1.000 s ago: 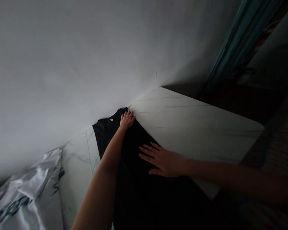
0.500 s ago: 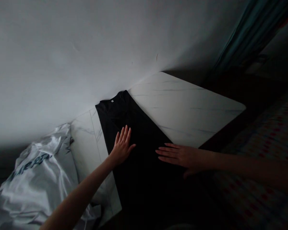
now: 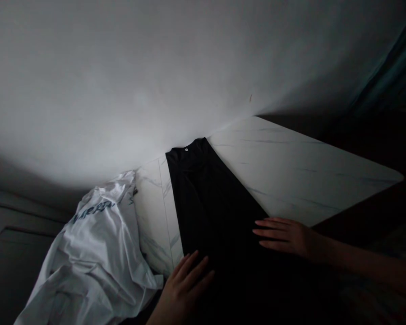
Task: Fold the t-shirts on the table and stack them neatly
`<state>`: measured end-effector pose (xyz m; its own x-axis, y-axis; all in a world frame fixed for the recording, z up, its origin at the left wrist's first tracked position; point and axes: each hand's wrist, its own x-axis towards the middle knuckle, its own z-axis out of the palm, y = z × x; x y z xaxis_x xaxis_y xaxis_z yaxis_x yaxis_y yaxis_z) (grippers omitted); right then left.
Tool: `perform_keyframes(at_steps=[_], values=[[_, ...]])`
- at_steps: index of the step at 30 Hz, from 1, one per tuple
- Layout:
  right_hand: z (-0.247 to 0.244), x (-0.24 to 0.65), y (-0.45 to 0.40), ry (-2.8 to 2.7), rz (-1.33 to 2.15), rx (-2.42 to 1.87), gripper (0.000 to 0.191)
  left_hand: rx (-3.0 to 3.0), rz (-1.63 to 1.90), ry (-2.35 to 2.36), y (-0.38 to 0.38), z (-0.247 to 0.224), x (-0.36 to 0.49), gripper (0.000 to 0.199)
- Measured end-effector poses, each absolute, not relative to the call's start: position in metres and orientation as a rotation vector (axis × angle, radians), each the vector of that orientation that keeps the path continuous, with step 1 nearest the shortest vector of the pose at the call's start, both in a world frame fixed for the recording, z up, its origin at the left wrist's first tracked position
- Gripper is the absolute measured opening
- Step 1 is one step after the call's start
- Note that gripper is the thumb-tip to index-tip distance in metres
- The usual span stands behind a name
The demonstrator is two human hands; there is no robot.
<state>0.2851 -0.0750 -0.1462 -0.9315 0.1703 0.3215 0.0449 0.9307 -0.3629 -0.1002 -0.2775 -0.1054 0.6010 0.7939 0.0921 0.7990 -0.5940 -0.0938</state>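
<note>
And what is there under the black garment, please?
The black garment lies on a white, grey-veined tabletop, visible on both sides of it. The surface directly beneath is covered, so I cannot tell if anything else is there. Its lower part is lost in darkness.

Matt black cloth garment [image 3: 213, 198], smooth marble-patterned tabletop [image 3: 291, 171], wrinkled white fabric [image 3: 99, 243], matt wall [image 3: 155, 67]

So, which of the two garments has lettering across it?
The rumpled white garment, left of the black garment. Dark lettering crosses it; the black one, lying spread under the left hand and right hand, shows just a small pale label.
</note>
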Motion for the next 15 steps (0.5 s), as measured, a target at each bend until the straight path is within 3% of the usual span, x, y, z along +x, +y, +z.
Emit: perform_keyframes(at_steps=[5,9,12,15], values=[[-0.11,0.27,-0.057,-2.553,1.042,-0.58,0.045,-3.04,-0.715,-1.957,-0.247,-0.07,-0.109,0.036],[-0.061,0.222,-0.005,-2.155,1.158,-1.003,0.054,-2.402,-1.571,-2.647,-0.193,-0.031,-0.127,0.049],[-0.027,0.164,0.066,-1.927,1.068,-0.986,0.052,-1.954,-2.038,-2.64,-0.121,-0.002,-0.15,0.063],[-0.012,0.1,0.148,-1.812,0.955,-0.93,0.042,-1.885,-2.328,-2.419,-0.03,0.016,-0.178,0.067]])
